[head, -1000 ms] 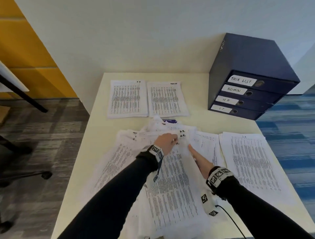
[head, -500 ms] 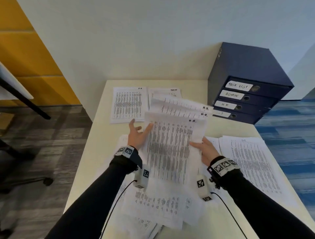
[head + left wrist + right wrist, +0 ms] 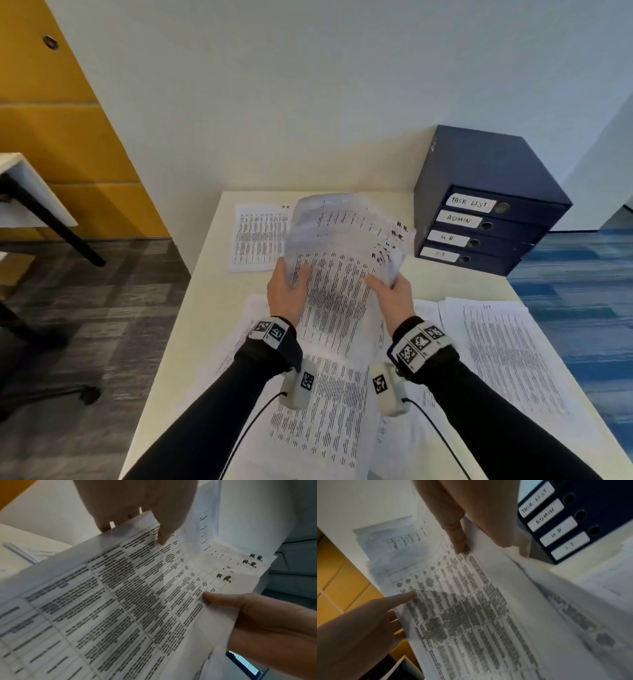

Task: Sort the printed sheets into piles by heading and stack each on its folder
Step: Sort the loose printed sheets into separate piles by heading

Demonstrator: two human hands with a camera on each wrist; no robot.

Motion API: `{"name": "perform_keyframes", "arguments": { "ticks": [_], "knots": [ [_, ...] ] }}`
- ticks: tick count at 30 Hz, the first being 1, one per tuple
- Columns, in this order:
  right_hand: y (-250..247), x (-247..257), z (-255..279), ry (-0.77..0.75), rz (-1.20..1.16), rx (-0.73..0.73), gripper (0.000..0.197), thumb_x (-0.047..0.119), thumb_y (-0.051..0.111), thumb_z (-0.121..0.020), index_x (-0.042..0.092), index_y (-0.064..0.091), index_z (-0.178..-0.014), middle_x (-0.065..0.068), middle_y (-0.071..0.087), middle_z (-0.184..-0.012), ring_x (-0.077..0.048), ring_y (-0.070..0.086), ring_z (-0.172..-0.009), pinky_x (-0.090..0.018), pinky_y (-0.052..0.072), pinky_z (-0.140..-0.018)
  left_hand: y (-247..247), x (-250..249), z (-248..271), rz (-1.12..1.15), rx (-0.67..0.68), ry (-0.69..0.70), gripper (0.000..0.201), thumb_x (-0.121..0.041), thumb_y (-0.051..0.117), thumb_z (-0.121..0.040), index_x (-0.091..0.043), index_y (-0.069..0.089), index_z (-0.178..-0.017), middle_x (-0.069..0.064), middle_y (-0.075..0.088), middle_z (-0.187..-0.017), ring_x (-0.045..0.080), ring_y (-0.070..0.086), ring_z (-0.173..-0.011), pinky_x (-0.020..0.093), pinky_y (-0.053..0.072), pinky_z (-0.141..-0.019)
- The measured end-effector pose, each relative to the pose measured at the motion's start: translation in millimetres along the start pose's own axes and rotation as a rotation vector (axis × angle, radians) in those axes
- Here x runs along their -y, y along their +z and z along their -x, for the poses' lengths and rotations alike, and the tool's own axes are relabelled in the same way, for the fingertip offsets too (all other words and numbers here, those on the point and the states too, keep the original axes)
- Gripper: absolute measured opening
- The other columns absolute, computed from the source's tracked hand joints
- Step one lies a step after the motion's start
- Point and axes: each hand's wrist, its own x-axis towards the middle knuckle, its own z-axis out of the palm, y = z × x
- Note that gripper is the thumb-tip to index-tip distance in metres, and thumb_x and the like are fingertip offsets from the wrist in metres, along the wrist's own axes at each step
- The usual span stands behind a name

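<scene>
1. Both hands hold up a fanned bundle of white printed sheets [image 3: 342, 253] above the cream rectangular table [image 3: 428, 281], clear of the papers lying below it.
2. The left hand [image 3: 286, 294] grasps the bundle's left edge, thumb [image 3: 163, 534] pressed on the printed face and the other fingers behind the paper.
3. The right hand [image 3: 394, 298] grasps the right edge in the same way, its thumb [image 3: 458, 539] flat on the top sheet and its fingers curled underneath.
4. The staggered top right corners of the held sheets show handwritten "H.R." marks [image 3: 223, 578]; at least three can be read in the left wrist view.
5. A loose spread of white printed pages [image 3: 329, 411] lies on the near part of the table, beneath the forearms.
6. A separate white pile marked "IT" [image 3: 507, 356] lies flat to the right of that spread.
7. A neat white stack of printed tables [image 3: 258, 238] lies at the far left of the table; the raised bundle hides part of it in the head view.
8. A dark blue box of four stacked folders [image 3: 486, 198] stands at the table's far right corner, its white labels reading TASK LIST, ADMIN, HR and IT from top to bottom.
</scene>
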Motion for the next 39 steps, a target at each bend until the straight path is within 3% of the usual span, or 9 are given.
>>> {"name": "perform_keyframes", "arguments": {
  "ticks": [4,8,15,22,24,26,30,34,39],
  "knots": [
    [9.4,14.4,2.4,-0.08,-0.042,0.006,0.035,0.012,0.064,-0.087,0.011,0.055,-0.121,0.0,0.066,-0.112,-0.019,0.062,-0.107,-0.036,0.05,-0.093,4.7,-15.4,-5.7,0.037,-0.142,0.071,0.008,-0.021,0.05,-0.096,-0.018,0.045,-0.1,0.006,0.061,-0.095,0.024,0.06,-0.086,0.047,0.052,-0.079],
    [0.4,29.2,-7.5,-0.077,-0.108,0.007,0.055,0.005,0.074,-0.077,0.015,0.038,-0.117,0.008,0.055,-0.105,0.003,0.055,-0.09,-0.011,0.046,-0.067,-4.5,-21.6,-14.2,0.071,-0.086,0.064,0.037,-0.029,0.06,-0.089,-0.022,0.036,-0.117,0.0,0.056,-0.116,0.019,0.056,-0.105,0.042,0.048,-0.094],
    [12.9,33.5,-20.0,-0.014,-0.134,-0.054,0.037,-0.003,0.043,-0.085,0.021,0.04,-0.113,-0.008,0.047,-0.109,-0.025,0.049,-0.105,-0.039,0.042,-0.092,-15.6,-18.8,-22.0,0.034,0.031,-0.024,0.064,-0.018,0.058,-0.092,-0.01,0.021,-0.144,-0.001,0.041,-0.129,0.02,0.039,-0.128,0.025,0.028,-0.098],
    [12.2,43.6,-22.2,-0.202,0.283,0.078,0.025,-0.005,0.046,-0.09,0.014,0.049,-0.107,0.002,0.054,-0.097,-0.013,0.052,-0.074,-0.013,0.041,-0.054,-14.4,-35.4,-27.3,-0.064,-0.006,0.093,0.044,-0.013,0.046,-0.098,-0.001,0.032,-0.138,0.007,0.051,-0.128,0.021,0.05,-0.118,0.028,0.041,-0.095],
    [-2.8,66.2,-27.2,-0.297,0.405,0.069,0.035,-0.002,0.059,-0.085,0.017,0.049,-0.114,0.01,0.052,-0.105,-0.008,0.055,-0.084,-0.006,0.043,-0.06,-16.4,-47.8,-37.9,-0.181,0.033,0.163,0.048,-0.018,0.045,-0.1,-0.001,0.029,-0.141,0.017,0.046,-0.138,0.03,0.046,-0.125,0.038,0.04,-0.1],
    [-15.3,92.9,-30.7,-0.433,0.604,0.105,0.054,0.008,0.069,-0.08,0.02,0.046,-0.127,0.011,0.05,-0.116,-0.004,0.05,-0.1,-0.011,0.038,-0.082,-17.3,-63.8,-45.4,-0.313,0.091,0.314,0.036,-0.019,0.044,-0.099,-0.002,0.038,-0.131,0.015,0.056,-0.119,0.03,0.055,-0.105,0.042,0.047,-0.088],
    [-10.1,122.8,-30.9,-0.522,0.968,0.228,0.062,0.024,0.074,-0.076,0.022,0.046,-0.132,0.009,0.054,-0.11,-0.012,0.048,-0.105,-0.032,0.032,-0.093,-3.5,-99.9,-45.8,-0.524,0.266,0.659,0.016,-0.015,0.042,-0.099,-0.004,0.045,-0.111,-0.002,0.046,-0.092,0.016,0.047,-0.069,0.02,0.03,-0.057],
    [-6.6,110.2,-26.2,-0.388,0.724,0.22,0.009,0.012,0.066,-0.084,0.003,0.064,-0.087,-0.002,0.058,-0.073,-0.019,0.053,-0.069,-0.018,0.036,-0.055,4.1,-108.3,-44.0,-0.635,0.363,0.761,0.015,-0.022,0.044,-0.099,-0.011,0.046,-0.108,-0.002,0.05,-0.094,0.016,0.049,-0.063,0.023,0.035,-0.054],
    [-39.7,56.2,-23.8,-0.129,0.249,0.058,0.022,0.011,0.064,-0.087,0.009,0.063,-0.109,-0.002,0.07,-0.1,-0.015,0.067,-0.091,-0.037,0.054,-0.084,-32.8,-73.7,-49.3,-0.899,0.243,0.528,0.027,-0.049,0.055,-0.09,-0.023,0.051,-0.091,-0.01,0.056,-0.079,0.011,0.053,-0.069,0.021,0.032,-0.056]
  ]
}}
